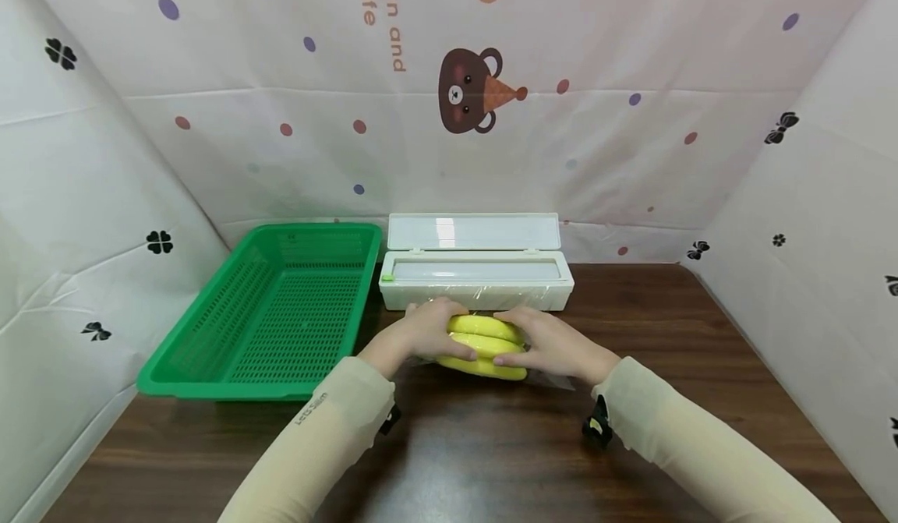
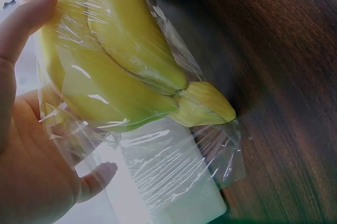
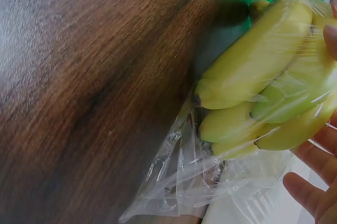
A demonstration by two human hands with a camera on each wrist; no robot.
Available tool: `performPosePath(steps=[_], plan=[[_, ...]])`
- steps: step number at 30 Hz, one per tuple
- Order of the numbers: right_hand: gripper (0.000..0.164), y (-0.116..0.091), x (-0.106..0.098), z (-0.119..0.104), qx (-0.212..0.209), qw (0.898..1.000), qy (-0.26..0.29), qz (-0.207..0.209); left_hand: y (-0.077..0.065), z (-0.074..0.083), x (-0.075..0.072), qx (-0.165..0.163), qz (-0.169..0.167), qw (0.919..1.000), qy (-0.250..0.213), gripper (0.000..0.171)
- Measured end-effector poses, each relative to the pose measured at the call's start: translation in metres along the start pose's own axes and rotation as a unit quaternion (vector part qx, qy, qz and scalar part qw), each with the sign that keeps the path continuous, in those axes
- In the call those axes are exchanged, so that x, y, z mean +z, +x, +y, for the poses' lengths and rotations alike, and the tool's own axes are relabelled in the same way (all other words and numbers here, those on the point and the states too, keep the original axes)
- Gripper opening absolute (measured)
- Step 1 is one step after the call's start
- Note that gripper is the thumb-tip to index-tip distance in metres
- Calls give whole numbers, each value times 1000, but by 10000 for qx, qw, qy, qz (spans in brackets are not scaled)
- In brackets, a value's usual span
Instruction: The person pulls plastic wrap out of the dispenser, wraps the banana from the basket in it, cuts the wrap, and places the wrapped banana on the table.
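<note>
A bunch of yellow bananas lies on its side on the dark wooden table, in front of a white cling film box. Clear cling film covers the bananas, and its loose, crinkled edges stick out past both ends, as the film in the right wrist view shows. My left hand grips the bunch at its stem end. From the other side, my right hand holds the tip end, thumb toward the front and fingers over the back. The underside of the bunch is hidden.
The white cling film box stands against the back wall with its lid raised. A green plastic basket with slotted sides sits at the left. Printed white sheets enclose the wooden table at the back and sides.
</note>
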State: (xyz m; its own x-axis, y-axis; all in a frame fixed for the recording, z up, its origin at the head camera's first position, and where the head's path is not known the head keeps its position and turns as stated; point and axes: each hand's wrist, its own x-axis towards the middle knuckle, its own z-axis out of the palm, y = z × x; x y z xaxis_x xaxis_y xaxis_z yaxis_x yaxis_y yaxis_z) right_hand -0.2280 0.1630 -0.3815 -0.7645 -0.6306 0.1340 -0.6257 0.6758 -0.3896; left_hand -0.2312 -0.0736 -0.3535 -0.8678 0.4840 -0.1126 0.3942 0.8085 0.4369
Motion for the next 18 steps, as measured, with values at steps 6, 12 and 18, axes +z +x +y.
performPosePath(steps=[6, 12, 18], plan=[[71, 0, -1, -2, 53, 9999, 94, -35, -3, -2, -1, -56, 36, 10000, -52, 67], [68, 1, 1, -3, 48, 9999, 43, -151, -8, -4, -4, -132, 46, 9997, -189, 74], [71, 0, 0, -1, 141, 9998, 32, -157, -7, -6, -5, -45, 59, 9992, -392, 78]])
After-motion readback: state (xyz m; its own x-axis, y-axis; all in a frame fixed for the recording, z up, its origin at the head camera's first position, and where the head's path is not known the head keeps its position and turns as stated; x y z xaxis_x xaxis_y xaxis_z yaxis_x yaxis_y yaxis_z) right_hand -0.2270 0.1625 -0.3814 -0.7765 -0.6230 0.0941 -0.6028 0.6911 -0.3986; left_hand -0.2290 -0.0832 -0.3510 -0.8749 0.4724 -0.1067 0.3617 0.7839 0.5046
